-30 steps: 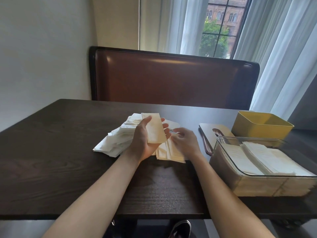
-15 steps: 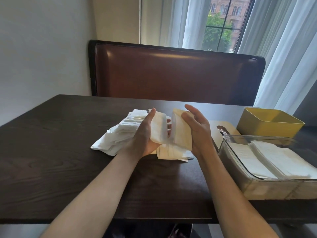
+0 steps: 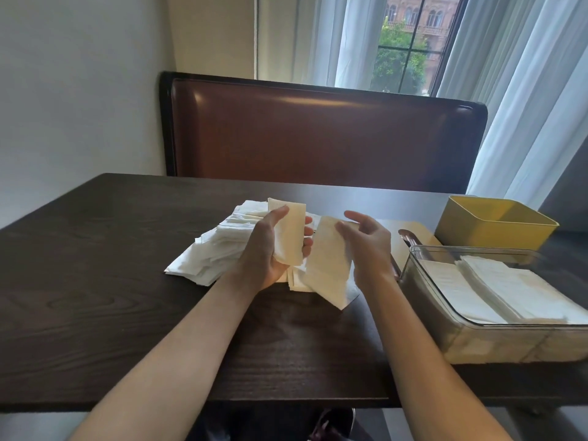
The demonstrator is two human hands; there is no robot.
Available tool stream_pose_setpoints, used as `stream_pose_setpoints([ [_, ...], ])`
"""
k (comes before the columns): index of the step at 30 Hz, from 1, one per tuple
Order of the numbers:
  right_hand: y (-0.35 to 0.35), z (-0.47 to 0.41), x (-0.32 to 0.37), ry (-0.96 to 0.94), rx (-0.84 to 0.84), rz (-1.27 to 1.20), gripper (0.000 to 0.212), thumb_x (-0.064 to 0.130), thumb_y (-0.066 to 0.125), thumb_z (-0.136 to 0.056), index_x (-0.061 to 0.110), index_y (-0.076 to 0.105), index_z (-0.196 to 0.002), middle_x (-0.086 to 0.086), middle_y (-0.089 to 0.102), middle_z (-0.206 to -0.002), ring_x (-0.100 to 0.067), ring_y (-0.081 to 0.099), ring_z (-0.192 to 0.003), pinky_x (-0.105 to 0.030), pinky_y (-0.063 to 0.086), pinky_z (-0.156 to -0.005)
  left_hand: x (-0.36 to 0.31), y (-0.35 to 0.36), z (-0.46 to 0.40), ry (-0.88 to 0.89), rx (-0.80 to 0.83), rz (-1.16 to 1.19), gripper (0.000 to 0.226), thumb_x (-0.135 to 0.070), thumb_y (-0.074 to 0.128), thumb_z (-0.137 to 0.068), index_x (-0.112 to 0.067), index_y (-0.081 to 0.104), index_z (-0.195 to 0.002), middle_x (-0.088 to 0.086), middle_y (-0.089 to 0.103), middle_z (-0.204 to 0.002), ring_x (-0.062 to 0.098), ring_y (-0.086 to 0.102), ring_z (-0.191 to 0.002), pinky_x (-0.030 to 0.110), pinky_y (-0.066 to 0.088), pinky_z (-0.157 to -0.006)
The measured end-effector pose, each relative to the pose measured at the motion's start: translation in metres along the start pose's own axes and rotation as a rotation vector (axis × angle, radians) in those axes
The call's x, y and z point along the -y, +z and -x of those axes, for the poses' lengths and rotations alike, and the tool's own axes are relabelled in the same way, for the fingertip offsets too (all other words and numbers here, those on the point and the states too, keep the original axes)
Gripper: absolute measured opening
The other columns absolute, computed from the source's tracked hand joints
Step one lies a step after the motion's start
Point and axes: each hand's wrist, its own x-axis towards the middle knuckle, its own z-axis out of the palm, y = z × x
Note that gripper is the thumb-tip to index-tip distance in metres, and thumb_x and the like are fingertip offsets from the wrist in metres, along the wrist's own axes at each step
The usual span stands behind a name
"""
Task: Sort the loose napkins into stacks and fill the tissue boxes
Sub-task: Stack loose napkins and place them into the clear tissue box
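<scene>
Daylight from a curtained window (image 3: 404,46) falls across a dark wooden tabletop (image 3: 95,281) set against a brown leather bench back (image 3: 318,135), where a person sorts napkins. The left hand (image 3: 267,253) curls its thumb and fingers round a small folded stack of napkins (image 3: 288,230), held upright just above the loose pile (image 3: 222,246) that sprawls on the tabletop to the left of that hand. The right hand (image 3: 366,243), just right of the pile, has its grip half closed on a single cream napkin (image 3: 327,268), which hangs down with its lower corner close to the wood; whether the thumb truly pinches the sheet is hard to tell, as the fingers look loosely spread. Well to the right of the pile sits a clear box (image 3: 471,338) already holding two rows of stacked napkins (image 3: 496,288), with a yellow tin (image 3: 493,224) behind it and what looks like a wooden lid (image 3: 413,232) beside that.

The likeliest slip appears to be the hanging napkin sliding from so light a hold, or unfolding as it swings. Bringing it onto the left-hand stack at an angle could leave edges uneven, and a crooked stack would probably jam or crumple against the clear box's walls. A sleeveless forearm sweeping low might also scatter the loose pile.
</scene>
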Motion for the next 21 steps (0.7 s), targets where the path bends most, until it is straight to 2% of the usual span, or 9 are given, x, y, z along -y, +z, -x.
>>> stream_pose_setpoints([
  [3, -0.001, -0.001, 0.000, 0.042, -0.048, -0.124, 0.019, 0.009, 0.071, -0.088, 0.021, 0.067, -0.102, -0.009, 0.064, -0.108, -0.023, 0.064, -0.096, -0.022, 0.055, -0.070, -0.003, -0.001, 0.006, -0.011, 0.025, -0.085, 0.042, -0.032, 0.040, -0.104, -0.002, 0.069, -0.102, 0.011, 0.070, -0.088, 0.022, 0.064, -0.075, 0.033, 0.052, -0.071],
  [7, -0.002, -0.002, 0.000, 0.009, -0.091, -0.150, 0.020, 0.009, 0.070, -0.089, 0.020, 0.067, -0.105, -0.005, 0.064, -0.104, -0.017, 0.064, -0.093, -0.023, 0.058, -0.076, -0.003, -0.002, 0.012, -0.116, 0.026, -0.193, 0.036, -0.034, 0.044, -0.104, -0.010, 0.065, -0.121, 0.012, 0.071, -0.106, 0.026, 0.066, -0.086, 0.034, 0.051, -0.067],
  [10, -0.002, -0.004, -0.003, -0.023, -0.137, -0.107, 0.020, 0.011, 0.070, -0.090, 0.019, 0.067, -0.108, -0.002, 0.065, -0.106, -0.015, 0.064, -0.095, -0.018, 0.057, -0.073, -0.006, -0.003, 0.018, -0.149, 0.120, -0.165, 0.043, -0.034, 0.042, -0.104, -0.008, 0.076, -0.101, 0.012, 0.068, -0.096, 0.026, 0.060, -0.081, 0.028, 0.050, -0.054],
  [12, -0.002, -0.005, -0.005, -0.002, -0.148, -0.103, 0.019, 0.011, 0.070, -0.089, 0.019, 0.067, -0.106, -0.004, 0.065, -0.105, -0.017, 0.065, -0.097, -0.021, 0.058, -0.076, -0.009, -0.004, 0.021, -0.158, 0.176, -0.153, 0.050, -0.035, 0.040, -0.103, -0.009, 0.080, -0.091, 0.013, 0.066, -0.094, 0.025, 0.057, -0.082, 0.026, 0.049, -0.052],
  [14, -0.003, -0.005, -0.006, 0.020, -0.138, -0.100, 0.019, 0.011, 0.071, -0.088, 0.019, 0.067, -0.105, -0.007, 0.065, -0.104, -0.021, 0.066, -0.099, -0.026, 0.059, -0.079, -0.009, -0.004, 0.022, -0.149, 0.202, -0.203, 0.048, -0.036, 0.040, -0.103, -0.012, 0.081, -0.097, 0.015, 0.062, -0.106, 0.027, 0.053, -0.089, 0.028, 0.050, -0.055],
  [17, -0.003, -0.005, -0.007, 0.008, -0.107, -0.053, 0.024, 0.013, 0.072, -0.088, 0.016, 0.066, -0.111, -0.006, 0.065, -0.105, -0.019, 0.065, -0.096, -0.019, 0.056, -0.069, -0.008, -0.004, 0.023, -0.125, 0.223, -0.259, 0.045, -0.033, 0.040, -0.104, -0.018, 0.082, -0.098, 0.014, 0.060, -0.121, 0.025, 0.050, -0.087, 0.030, 0.048, -0.058],
  [21, -0.003, -0.007, -0.007, 0.000, -0.132, -0.030, 0.017, 0.010, 0.072, -0.087, 0.019, 0.068, -0.100, -0.001, 0.066, -0.097, -0.020, 0.065, -0.098, -0.024, 0.057, -0.078, -0.015, -0.005, 0.026, -0.126, 0.231, -0.162, 0.045, -0.034, 0.038, -0.104, -0.015, 0.079, -0.108, 0.013, 0.066, -0.118, 0.024, 0.058, -0.091, 0.027, 0.052, -0.057],
])
